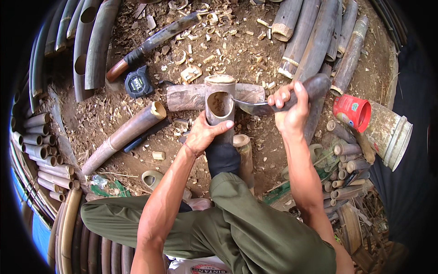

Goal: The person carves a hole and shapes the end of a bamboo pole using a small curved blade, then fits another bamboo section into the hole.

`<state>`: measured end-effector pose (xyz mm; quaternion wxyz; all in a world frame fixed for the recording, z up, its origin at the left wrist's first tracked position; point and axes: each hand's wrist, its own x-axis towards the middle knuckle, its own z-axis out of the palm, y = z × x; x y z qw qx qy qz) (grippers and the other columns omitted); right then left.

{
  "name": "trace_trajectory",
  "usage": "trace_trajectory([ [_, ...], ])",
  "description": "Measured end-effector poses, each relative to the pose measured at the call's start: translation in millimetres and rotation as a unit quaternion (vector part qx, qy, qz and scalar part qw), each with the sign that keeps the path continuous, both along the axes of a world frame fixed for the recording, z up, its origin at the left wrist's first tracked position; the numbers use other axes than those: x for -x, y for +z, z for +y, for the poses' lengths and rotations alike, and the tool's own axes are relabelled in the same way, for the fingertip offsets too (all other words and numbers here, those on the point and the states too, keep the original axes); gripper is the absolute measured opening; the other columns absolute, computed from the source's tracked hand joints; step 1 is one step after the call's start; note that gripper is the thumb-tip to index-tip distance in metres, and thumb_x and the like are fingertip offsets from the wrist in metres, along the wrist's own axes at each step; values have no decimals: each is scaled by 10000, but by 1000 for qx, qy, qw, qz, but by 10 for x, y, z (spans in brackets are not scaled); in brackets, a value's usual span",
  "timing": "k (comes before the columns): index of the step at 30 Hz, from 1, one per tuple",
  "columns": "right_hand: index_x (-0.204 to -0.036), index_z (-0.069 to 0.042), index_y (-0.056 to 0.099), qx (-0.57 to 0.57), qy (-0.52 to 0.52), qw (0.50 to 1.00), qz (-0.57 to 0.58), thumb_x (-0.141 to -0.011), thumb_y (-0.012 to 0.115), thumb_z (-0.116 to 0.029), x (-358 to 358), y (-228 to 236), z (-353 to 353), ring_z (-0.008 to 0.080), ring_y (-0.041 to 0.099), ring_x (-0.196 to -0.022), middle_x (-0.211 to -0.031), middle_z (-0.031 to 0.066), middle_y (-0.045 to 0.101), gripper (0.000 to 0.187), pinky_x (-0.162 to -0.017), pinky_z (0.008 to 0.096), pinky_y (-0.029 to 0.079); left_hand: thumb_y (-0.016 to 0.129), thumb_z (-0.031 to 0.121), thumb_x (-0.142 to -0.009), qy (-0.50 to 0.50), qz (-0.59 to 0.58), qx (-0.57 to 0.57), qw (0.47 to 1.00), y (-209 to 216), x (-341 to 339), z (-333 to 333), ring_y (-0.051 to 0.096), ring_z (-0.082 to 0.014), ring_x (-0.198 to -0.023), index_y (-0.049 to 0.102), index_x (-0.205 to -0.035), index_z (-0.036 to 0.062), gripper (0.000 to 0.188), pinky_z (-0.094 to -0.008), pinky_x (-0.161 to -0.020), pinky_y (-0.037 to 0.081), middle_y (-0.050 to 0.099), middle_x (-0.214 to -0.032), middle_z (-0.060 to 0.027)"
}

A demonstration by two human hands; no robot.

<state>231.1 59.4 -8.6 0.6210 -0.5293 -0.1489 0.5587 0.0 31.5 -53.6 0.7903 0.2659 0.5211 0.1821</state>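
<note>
My left hand grips the lower part of a bamboo tube, its thumb laid across the front. The tube has an oval opening cut in its side, facing up. In my right hand is a knife, the fingers closed round its thick dark handle. Its blade reaches left, and the tip meets the right rim of the opening. Behind the tube lies a short bamboo log, crosswise on the ground. My dark-covered foot is just below the tube.
Large bamboo tubes lie at upper left, more at upper right. A wooden-handled blade in a sheath, a tape measure and a bamboo length lie left. A red container and dirty bucket are right. Chips litter the soil.
</note>
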Motion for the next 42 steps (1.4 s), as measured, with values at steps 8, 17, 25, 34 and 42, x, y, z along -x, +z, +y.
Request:
trace_trajectory([
  [8,-843,-59,620,-374,401,751,-369,-745,685,-159,529,453,-599,227,594,-776,-828,44,590,154,-741,371,490,888,278,-720,61,-126,95,986,-58,103,-46,610,-198,-1060,454,-1312,-45,802,-347,-962,493,629,-1171,-119],
  [17,-864,-55,604,-377,447,716,-383,-689,612,-207,676,362,-710,205,524,-705,-738,24,482,232,-717,358,447,884,289,-731,51,-104,93,989,-61,87,-44,624,-183,-1025,449,-1291,-54,788,-335,-944,498,648,-1127,-117],
  [25,-818,-71,592,-388,459,676,-427,-689,625,-208,652,280,-740,178,499,-675,-702,8,438,190,-702,343,434,875,315,-740,52,-61,51,995,-97,-8,-78,634,-138,-923,592,-1145,-10,591,-304,-876,512,685,-1036,-69],
  [34,-788,-81,572,-411,457,639,-462,-628,656,-169,499,123,-779,161,507,-647,-743,2,493,202,-673,331,457,895,294,-715,34,33,6,999,68,-159,27,645,-120,-836,641,-1083,-3,537,-285,-789,528,711,-976,-54],
  [42,-805,-105,584,-430,467,577,-514,-665,639,-184,335,-114,-762,161,514,-684,-703,-16,446,170,-753,330,469,907,384,-682,43,259,-103,960,-150,-353,-160,666,-132,-808,676,-963,-11,537,-289,-751,543,721,-890,-77],
])
